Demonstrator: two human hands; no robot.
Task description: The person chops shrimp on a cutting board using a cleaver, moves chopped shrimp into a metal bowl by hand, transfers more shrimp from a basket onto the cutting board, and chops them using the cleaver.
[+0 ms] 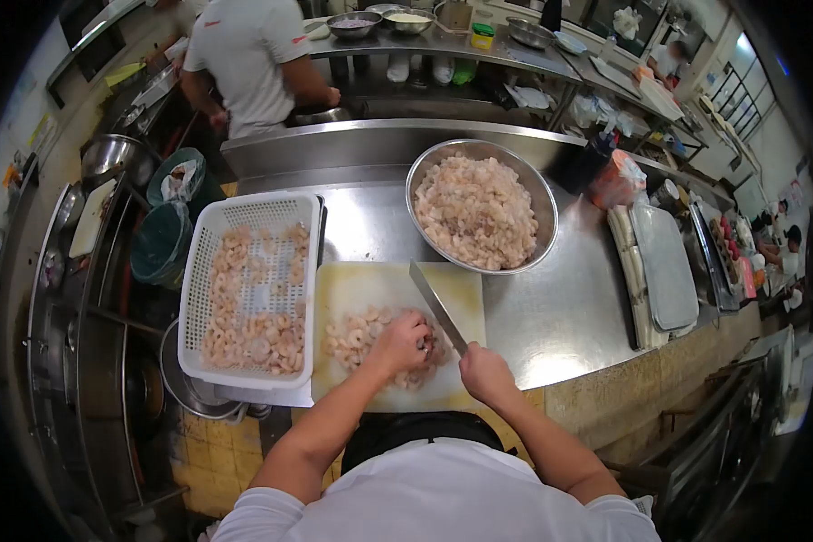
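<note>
Peeled shrimp [352, 336] lie in a pile on a white cutting board [352, 280] with yellowed areas. My left hand [403, 345] is over the right part of this pile, its fingers curled in and closed on shrimp; the fingertips are partly hidden. In my right hand [487, 372] is the handle of a knife [437, 305], its long blade slanting up and left across the board. More shrimp fill parts of a white perforated basket [199, 271] left of the board. Behind the board, a metal bowl [415, 203] holds a heap of cut shrimp pieces [479, 208].
The steel counter [578, 307] has a raised back edge. Grey lids or trays [664, 266], a dark bottle [590, 163] and an orange-and-white bag [617, 178] are at right. Green bins [161, 244] stand at left. A person [248, 63] in white works beyond the counter.
</note>
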